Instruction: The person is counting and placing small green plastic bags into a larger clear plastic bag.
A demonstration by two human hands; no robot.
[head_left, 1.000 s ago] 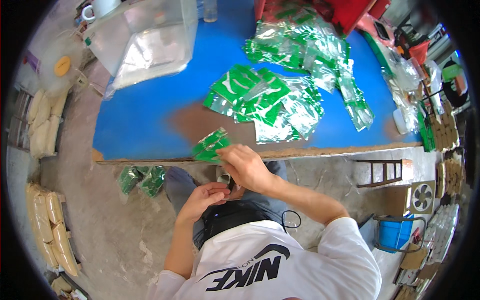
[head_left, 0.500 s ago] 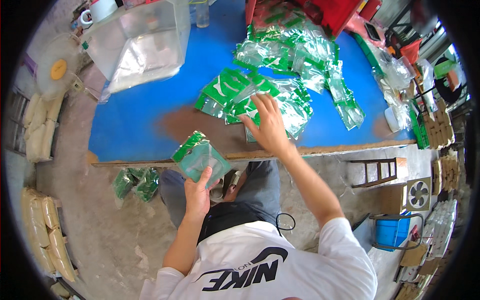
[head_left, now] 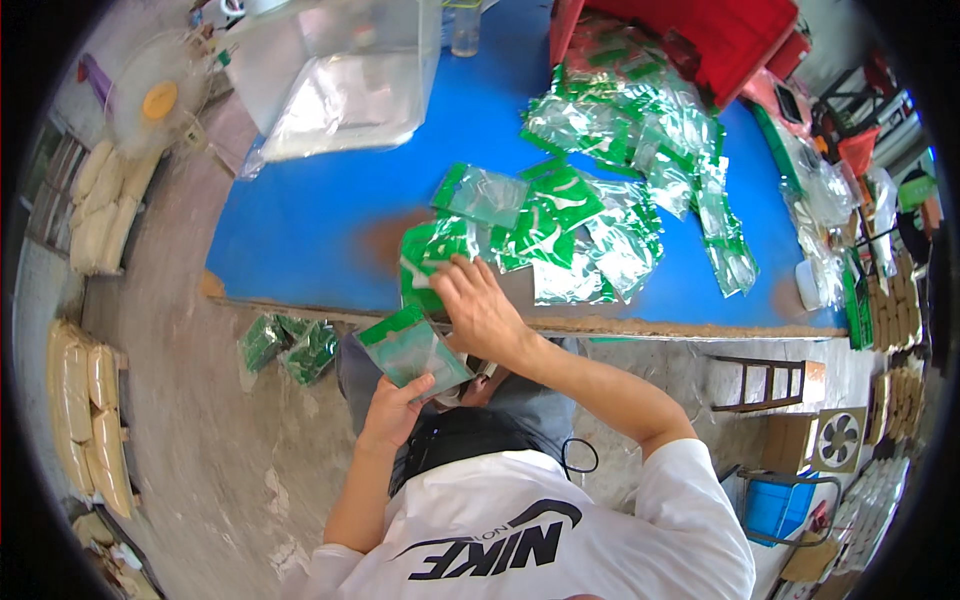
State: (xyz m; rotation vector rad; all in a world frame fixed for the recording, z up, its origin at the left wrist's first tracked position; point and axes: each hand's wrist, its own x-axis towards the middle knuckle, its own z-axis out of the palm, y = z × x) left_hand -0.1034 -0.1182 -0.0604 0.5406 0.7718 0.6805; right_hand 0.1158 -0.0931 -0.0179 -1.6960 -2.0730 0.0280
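My left hand [head_left: 392, 412] is closed on a small stack of clear plastic packets with green tops [head_left: 408, 350], held tilted just off the table's front edge. My right hand [head_left: 476, 312] pinches another green-topped clear packet [head_left: 424, 243] beside the stack, above the edge. Loose packets of the same kind [head_left: 560, 212] lie overlapping on the blue table [head_left: 300, 225] beyond my right hand. Farther back, a larger heap of them [head_left: 640, 125] spills out of a red bin [head_left: 738, 42] lying on its side.
A translucent plastic box [head_left: 345, 110] stands at the back left, with a clear cup [head_left: 465, 28] beside it. Clear bags [head_left: 822, 200] crowd the table's right side. Bundles of green packets [head_left: 290, 345] lie on the floor at the left. A stool [head_left: 758, 383] is on the floor at right.
My right hand has come left and nearer from the loose pile, now with a packet in its fingers. My left hand keeps its stack. The view has shifted a little.
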